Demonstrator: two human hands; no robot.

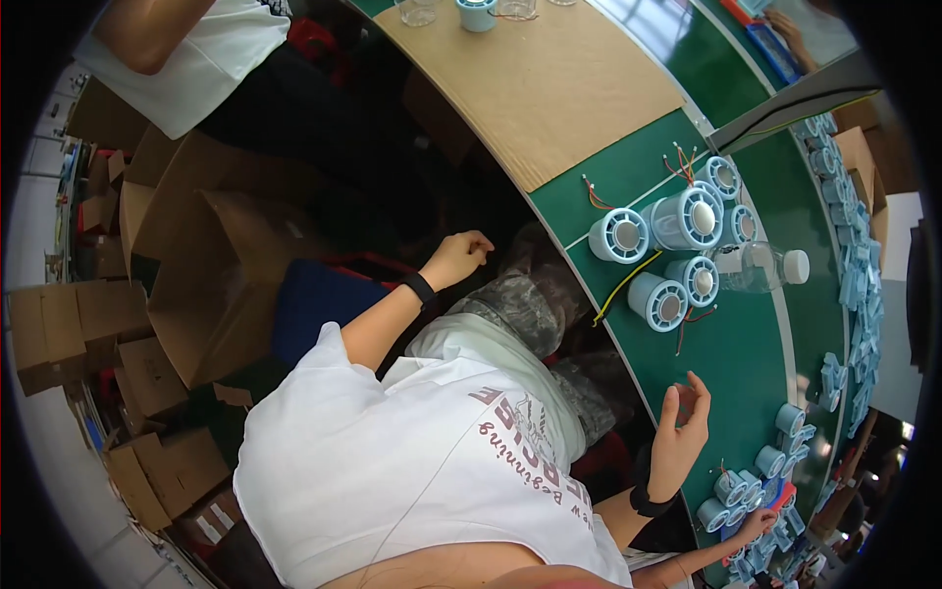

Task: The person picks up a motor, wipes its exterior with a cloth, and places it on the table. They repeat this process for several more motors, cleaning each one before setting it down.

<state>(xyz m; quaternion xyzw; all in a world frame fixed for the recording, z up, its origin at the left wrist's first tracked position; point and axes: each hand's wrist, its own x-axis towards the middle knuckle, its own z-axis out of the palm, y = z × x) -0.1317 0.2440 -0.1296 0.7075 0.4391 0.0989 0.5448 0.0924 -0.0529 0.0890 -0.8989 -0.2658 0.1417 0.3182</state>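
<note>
My left hand [457, 259] hangs over my lap, short of the table edge, its fingers loosely bent with nothing seen in them. Over the green table's front edge, my right hand [681, 432] is raised, thumb and fingers apart, holding nothing. Beyond it stands a group of light blue round plastic housings with metal discs in their ends; the nearest are one housing [658, 301] and another [619, 236]. Thin coloured wires [682, 165] stick out of several. A clear plastic bottle [754, 267] with a white cap lies against the group. A yellow cable [625, 288] runs to the table edge.
A brown cardboard sheet [549, 93] covers the far table, with clear cups [417, 11] on it. More blue housings [734, 488] lie at right, where another person's hand [757, 525] reaches in. Cardboard boxes [221, 265] stand at left; another person [211, 64] is at upper left.
</note>
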